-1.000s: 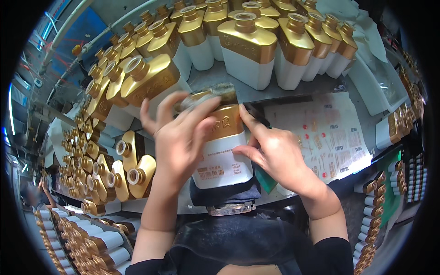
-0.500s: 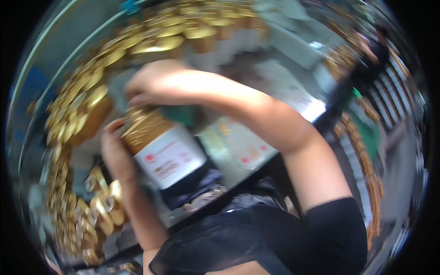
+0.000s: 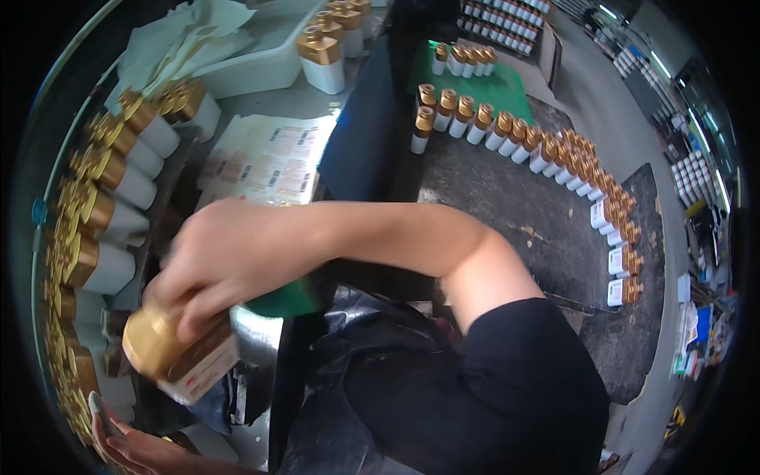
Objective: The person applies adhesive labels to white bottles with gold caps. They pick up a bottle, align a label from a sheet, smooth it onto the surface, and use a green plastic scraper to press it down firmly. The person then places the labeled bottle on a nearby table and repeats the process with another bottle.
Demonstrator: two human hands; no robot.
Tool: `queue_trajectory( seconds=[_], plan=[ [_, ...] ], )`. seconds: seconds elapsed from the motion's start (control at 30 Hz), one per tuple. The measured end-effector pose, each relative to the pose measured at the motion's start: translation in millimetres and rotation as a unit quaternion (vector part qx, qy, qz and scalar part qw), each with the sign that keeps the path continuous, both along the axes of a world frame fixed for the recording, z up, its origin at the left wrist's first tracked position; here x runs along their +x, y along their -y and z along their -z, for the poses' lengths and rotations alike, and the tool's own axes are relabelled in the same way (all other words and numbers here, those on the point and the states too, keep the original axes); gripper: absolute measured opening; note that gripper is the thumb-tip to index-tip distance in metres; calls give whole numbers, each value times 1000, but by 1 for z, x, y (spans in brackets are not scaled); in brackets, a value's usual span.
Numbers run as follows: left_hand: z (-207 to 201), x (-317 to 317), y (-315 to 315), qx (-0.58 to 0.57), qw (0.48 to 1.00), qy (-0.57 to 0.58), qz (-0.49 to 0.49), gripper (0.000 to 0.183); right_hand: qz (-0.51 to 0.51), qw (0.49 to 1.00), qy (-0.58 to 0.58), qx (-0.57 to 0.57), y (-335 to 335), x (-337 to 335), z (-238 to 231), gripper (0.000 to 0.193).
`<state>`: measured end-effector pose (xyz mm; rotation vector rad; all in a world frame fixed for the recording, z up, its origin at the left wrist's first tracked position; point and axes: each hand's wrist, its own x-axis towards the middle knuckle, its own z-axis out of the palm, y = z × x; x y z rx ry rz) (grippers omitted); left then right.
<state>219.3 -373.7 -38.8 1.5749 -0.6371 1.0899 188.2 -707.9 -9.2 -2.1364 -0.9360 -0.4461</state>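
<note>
A bottle (image 3: pixel 184 348) with a gold top and a white, labelled lower part hangs tilted at the left, gripped by my right hand (image 3: pixel 226 257) from above, the fingers round its gold upper part. My left hand (image 3: pixel 138 445) is low at the left edge, apart from that bottle, its fingers stretched out with nothing visible in them. One fingertip there has a pale covering. It is nearest to a crowded row of gold-and-white bottles (image 3: pixel 103 265) along the left side. Another white bottle (image 3: pixel 207 443) lies partly hidden beside the left wrist.
Printed label sheets (image 3: pixel 265 162) lie on the bench beyond my right forearm. A white tub (image 3: pixel 273 67) with papers (image 3: pixel 186 39) stands behind. Several bottles (image 3: pixel 518 142) line the dark table (image 3: pixel 495 218) at right, with others on a green mat (image 3: pixel 507 91).
My view has swung, bringing the table at right into sight. My left hand has come away from the bottle and moved to lower left. The bottle remains in my right hand.
</note>
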Motion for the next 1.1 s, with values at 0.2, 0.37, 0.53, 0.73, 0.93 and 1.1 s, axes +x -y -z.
queue_trajectory(
  seconds=[0.2,0.37,0.53,0.73,0.93,1.1],
  plan=[
    [14,28,-9,223,933,-84,-271,31,405,896,-172,54,170,-138,67,19],
    [25,59,1,242,922,-151,-263,32,724,635,-253,-92,312,-182,199,32],
    [14,56,-1,259,899,-190,-298,32,824,501,-263,-40,433,-159,286,42],
    [3,62,6,276,876,-228,-324,33,848,453,-272,-24,487,-106,325,44],
    [11,41,-2,266,856,-285,-341,34,828,468,-302,-66,524,-87,365,41],
    [22,22,41,177,917,-295,-203,28,713,663,-94,210,514,-115,373,33]
  ],
)
